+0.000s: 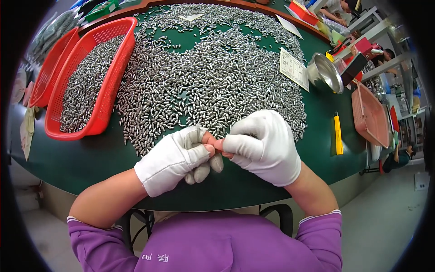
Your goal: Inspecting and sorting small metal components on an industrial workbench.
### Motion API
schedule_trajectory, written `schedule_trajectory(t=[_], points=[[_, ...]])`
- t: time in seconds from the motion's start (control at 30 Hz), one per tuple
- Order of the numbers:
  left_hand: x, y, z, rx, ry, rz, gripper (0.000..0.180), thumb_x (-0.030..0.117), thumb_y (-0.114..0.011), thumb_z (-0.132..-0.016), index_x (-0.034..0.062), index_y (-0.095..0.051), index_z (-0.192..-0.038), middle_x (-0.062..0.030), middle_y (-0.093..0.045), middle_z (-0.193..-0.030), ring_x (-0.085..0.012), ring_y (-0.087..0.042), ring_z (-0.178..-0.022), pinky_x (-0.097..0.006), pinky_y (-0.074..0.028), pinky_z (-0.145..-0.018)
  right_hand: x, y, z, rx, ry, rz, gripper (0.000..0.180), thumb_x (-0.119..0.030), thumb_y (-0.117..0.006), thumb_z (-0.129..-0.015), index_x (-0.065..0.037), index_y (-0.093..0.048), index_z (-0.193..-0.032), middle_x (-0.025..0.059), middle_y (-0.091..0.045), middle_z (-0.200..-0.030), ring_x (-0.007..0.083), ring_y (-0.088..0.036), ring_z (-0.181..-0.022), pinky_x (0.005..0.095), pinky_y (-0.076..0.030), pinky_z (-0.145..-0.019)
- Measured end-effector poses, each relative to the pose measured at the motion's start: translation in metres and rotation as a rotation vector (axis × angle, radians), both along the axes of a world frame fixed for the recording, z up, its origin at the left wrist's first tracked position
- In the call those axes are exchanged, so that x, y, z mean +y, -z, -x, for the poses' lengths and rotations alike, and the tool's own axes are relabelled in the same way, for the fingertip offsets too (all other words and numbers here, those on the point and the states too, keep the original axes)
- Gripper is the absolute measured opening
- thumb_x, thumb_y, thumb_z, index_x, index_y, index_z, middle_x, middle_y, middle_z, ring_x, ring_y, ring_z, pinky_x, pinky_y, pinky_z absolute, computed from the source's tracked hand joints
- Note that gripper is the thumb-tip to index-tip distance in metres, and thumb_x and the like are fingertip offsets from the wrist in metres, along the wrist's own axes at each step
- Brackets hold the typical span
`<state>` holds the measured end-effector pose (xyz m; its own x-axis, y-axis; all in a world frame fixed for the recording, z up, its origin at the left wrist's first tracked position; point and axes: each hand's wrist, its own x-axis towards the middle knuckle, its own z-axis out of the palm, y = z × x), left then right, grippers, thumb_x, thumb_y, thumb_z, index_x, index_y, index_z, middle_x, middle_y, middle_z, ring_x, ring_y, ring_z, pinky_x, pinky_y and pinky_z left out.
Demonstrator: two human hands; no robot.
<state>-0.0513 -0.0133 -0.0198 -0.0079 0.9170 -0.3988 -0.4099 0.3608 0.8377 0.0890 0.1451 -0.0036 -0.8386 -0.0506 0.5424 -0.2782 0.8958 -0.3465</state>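
Note:
Both my hands wear white gloves that leave the thumb and index fingertips bare. In front of me, over the table's near part, my left hand (pixel 183 156) and my right hand (pixel 265 147) meet fingertip to fingertip. The left thumb and index finger pinch together, and its greyed gloved fingers curl below. My right hand pinches too; anything between the fingertips is too small or hidden to make out. Just beyond them spreads a wide heap of small silvery metal pieces (pixel 213 77), pointed and bullet-shaped, over the green table (pixel 113 158).
At left stands a red perforated basket (pixel 106 97) full of the same pieces, beside another red basket (pixel 47 75). To the right are a paper sheet (pixel 293 70), a steel bowl (pixel 325 72), a yellow cutter knife (pixel 338 133) and a pink basket (pixel 370 115). People sit farther off at right.

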Motion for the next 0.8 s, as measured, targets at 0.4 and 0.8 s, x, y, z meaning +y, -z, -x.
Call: schedule_trajectory(t=[0.4,0.8], points=[[0.002,0.009,0.003,-0.168,-0.122,-0.081,0.019,0.024,-0.06,-0.094,0.0099,-0.051,-0.102,-0.0071,-0.06,-0.087,-0.0065,-0.039,-0.053,-0.019,-0.027,-0.046,0.02,0.001,-0.009,-0.087,0.349,-0.08,0.01,-0.014,-0.073,-0.069,-0.01,-0.068,-0.076,0.0057,-0.063,-0.078,0.0259,-0.061,-0.074,0.0384,-0.05,-0.065],[-0.001,0.009,0.006,-0.225,-0.091,-0.076,0.016,0.019,-0.056,-0.093,0.0098,-0.051,-0.105,-0.0045,-0.059,-0.089,-0.0068,-0.041,-0.057,-0.019,-0.03,-0.05,0.01,0.011,-0.009,-0.257,0.312,-0.194,0.012,-0.02,-0.072,-0.07,-0.012,-0.066,-0.077,0.0035,-0.059,-0.078,0.0251,-0.059,-0.075,0.0378,-0.049,-0.065]])
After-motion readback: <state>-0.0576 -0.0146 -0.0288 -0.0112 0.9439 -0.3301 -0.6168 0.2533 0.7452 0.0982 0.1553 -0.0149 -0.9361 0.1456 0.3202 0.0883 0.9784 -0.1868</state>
